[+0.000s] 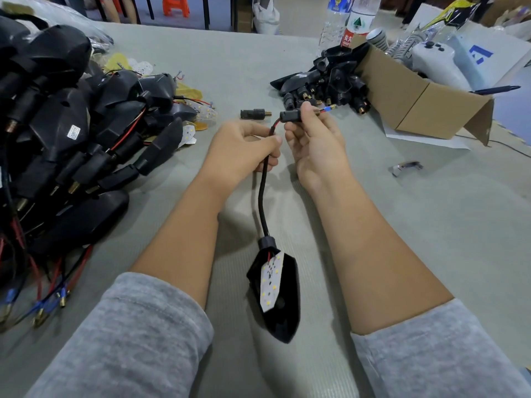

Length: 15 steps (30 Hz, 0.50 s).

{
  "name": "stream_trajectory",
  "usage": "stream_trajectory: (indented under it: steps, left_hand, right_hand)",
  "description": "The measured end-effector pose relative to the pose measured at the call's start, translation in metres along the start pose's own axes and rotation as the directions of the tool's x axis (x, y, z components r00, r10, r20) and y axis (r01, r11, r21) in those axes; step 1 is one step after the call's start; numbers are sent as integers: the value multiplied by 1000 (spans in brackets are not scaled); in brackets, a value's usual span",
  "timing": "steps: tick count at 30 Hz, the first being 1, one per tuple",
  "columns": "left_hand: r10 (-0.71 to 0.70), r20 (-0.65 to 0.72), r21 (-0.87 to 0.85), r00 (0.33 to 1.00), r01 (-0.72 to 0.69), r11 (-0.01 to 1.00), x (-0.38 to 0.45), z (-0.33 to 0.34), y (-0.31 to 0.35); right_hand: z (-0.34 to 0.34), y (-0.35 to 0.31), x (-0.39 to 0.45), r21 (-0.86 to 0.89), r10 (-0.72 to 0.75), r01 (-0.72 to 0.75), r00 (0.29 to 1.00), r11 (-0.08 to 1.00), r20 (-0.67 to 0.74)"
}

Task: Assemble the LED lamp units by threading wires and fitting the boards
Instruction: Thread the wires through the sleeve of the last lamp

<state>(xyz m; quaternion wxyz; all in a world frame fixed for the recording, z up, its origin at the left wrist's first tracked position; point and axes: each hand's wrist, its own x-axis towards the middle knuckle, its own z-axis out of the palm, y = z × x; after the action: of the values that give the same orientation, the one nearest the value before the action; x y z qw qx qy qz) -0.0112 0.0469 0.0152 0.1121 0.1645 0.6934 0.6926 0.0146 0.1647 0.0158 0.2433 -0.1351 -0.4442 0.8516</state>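
Note:
A black lamp housing (287, 305) lies between my forearms with a white LED board (271, 282) tilted in its opening. A black sleeved cable (262, 202) runs from it up to my hands. My left hand (241, 150) pinches the cable's top end, where red and black wires come out. My right hand (316, 139) grips a small black threaded stem (290, 115) that the wires pass through; their blue and brass terminals (327, 108) stick out past my fingers.
A second loose black stem (254, 113) lies just beyond my hands. Assembled lamps with wires are heaped at left (71, 139). Empty black housings (327, 81) are piled by a cardboard box (416, 99). Water bottles (356, 18) stand behind. A metal clip (405, 168) lies at right.

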Motion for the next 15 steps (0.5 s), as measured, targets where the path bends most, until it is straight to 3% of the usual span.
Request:
stream_trajectory:
  steps: [4,15]
  left_hand:
    - [21,91,34,996,-24,999,-1,-3,-2]
    - [129,39,190,991,-134,973,2,-4,-7]
  right_hand:
    - [-1,-2,2,26,9,-8,1000,1000,-13]
    - [1,-2,0,-211,-30,31,1000,977,5]
